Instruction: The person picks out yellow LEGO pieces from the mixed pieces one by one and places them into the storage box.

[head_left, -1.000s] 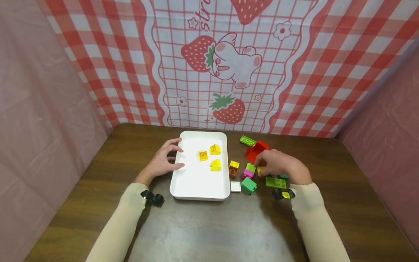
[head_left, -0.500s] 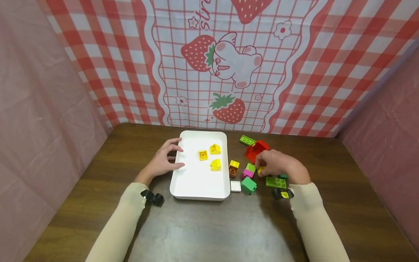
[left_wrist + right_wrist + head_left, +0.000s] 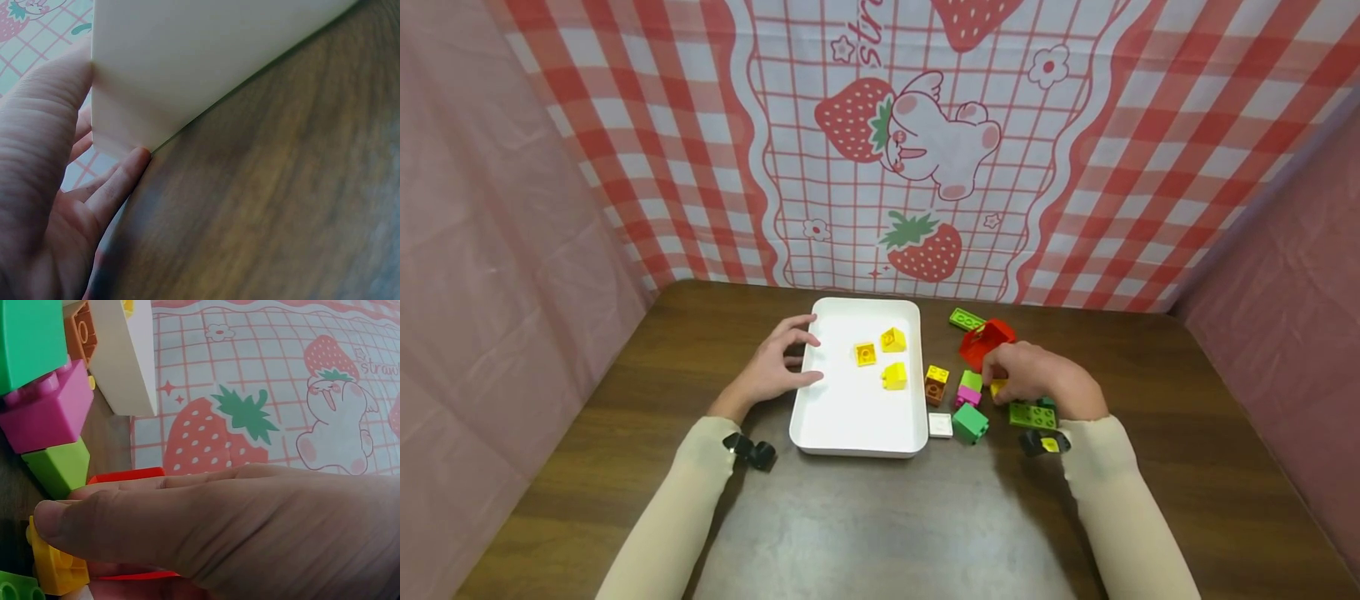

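Observation:
At its left side, my left hand (image 3: 775, 362) holds a white tray (image 3: 850, 425), thumb and fingertips over the rim; in the left wrist view one fingertip (image 3: 136, 161) touches the low outer wall. Three yellow bricks (image 3: 893, 377) lie in the tray. Among the loose bricks to the right, my right hand (image 3: 1033, 375) pinches a yellow brick (image 3: 997, 388). The right wrist view shows the thumb on that yellow brick (image 3: 59, 569), low by the table; the other fingertips are hidden. A red hollow piece (image 3: 985, 342) sits right behind the fingers.
Near the right hand lie a green brick (image 3: 971, 423), a pink brick (image 3: 967, 397) joined to a lime one, a lime plate (image 3: 1032, 415), a brown-and-yellow pair (image 3: 936, 385) and a white plate (image 3: 940, 425). A lime strip (image 3: 966, 319) lies farther back. A strawberry-print cloth (image 3: 925, 192) hangs behind the table.
My right hand stays low at the yellow brick with only small shifts. The red piece and the pink-and-lime pair have shifted slightly left. The left hand and tray keep their place.

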Demonstrator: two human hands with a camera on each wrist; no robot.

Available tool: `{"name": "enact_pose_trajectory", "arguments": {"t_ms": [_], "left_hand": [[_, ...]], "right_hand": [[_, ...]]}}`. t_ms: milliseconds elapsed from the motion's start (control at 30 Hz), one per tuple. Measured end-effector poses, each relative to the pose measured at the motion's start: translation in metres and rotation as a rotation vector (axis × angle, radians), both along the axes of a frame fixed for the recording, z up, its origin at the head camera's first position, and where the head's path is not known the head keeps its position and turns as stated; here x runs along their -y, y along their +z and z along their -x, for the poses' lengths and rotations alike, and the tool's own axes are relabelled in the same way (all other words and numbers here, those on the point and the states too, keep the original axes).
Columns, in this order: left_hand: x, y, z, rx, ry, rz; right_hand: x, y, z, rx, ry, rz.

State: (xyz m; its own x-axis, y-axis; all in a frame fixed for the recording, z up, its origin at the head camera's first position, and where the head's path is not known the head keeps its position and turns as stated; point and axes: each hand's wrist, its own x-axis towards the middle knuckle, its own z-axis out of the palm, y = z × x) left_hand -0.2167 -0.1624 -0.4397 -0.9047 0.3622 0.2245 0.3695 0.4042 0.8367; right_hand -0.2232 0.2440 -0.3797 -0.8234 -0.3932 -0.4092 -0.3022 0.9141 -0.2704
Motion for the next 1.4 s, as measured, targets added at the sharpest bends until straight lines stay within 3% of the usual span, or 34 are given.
{"name": "enact_pose_trajectory", "arguments": {"t_ms": [400, 867, 1400], "left_hand": [[0.0, 0.0, 0.0, 0.006, 0.0, -0.003], [0.0, 0.0, -0.001, 0.004, 0.006, 0.012], [0.0, -0.002, 0.0, 0.011, 0.009, 0.015]], "right_hand": [[0.006, -0.003, -0.001, -0.012, 0.047, 0.012], [0.014, -0.011, 0.0, 0.012, 0.047, -0.006], [0.018, -0.018, 0.002, -0.04, 0.077, 0.002]]}}
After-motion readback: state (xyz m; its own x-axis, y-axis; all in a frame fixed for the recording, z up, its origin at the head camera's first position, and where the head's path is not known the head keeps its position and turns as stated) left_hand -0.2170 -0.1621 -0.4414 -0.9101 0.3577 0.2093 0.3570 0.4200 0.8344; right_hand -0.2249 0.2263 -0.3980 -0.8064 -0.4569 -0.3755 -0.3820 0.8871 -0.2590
